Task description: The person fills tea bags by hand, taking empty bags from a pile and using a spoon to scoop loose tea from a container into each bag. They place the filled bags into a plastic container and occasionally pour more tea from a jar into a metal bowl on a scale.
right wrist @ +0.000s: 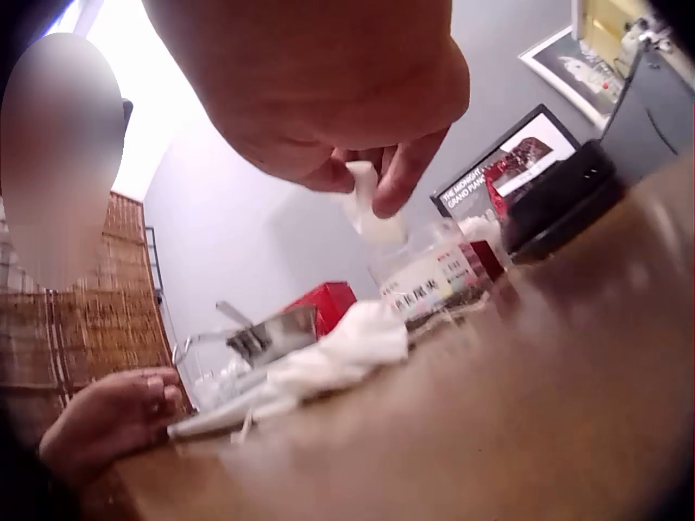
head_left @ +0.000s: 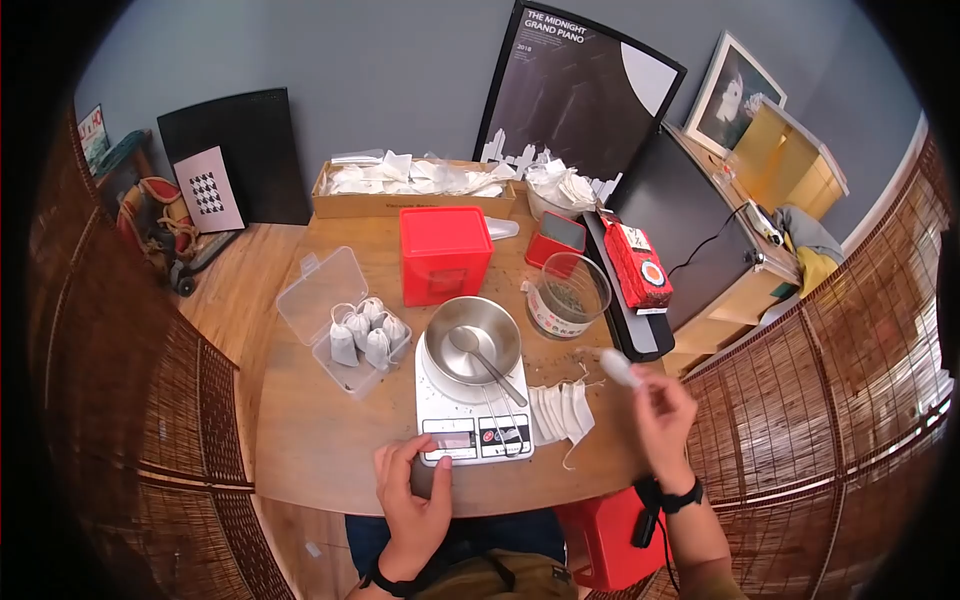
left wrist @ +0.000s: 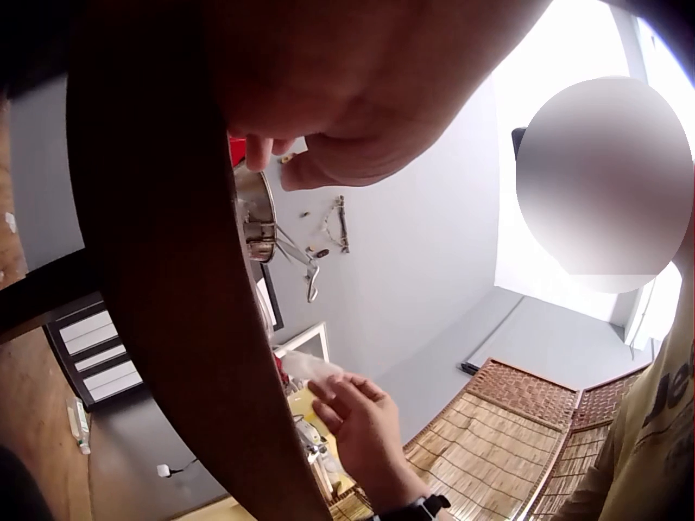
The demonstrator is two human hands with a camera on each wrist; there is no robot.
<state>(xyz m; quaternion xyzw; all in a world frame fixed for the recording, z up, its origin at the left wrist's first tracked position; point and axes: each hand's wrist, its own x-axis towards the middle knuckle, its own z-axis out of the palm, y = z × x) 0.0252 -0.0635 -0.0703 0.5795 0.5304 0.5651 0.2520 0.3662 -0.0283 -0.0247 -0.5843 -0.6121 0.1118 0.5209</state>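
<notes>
My left hand (head_left: 412, 500) rests at the front left corner of a white kitchen scale (head_left: 432, 405), its index fingertip over the display edge and the thumb by the front edge. On the scale stands a steel bowl (head_left: 440, 335) with a metal spoon (head_left: 485, 362) and thin metal tongs (head_left: 497, 412) leaning out. Right of the scale, my right hand (head_left: 662, 415) pinches a small whitish object (head_left: 620, 367) with a rounded end, raised over the table; blur hides its kind. Flat white drawstring bags (head_left: 562, 410) lie between scale and right hand.
An open plastic box (head_left: 325, 352) holds several filled pouches. Behind the bowl stand a red canister (head_left: 440, 255) and a box of white bags (head_left: 400, 206). At right are a clear tub (head_left: 560, 322) with dried leaves, a small red tin (head_left: 545, 250) and a red packet (head_left: 640, 265).
</notes>
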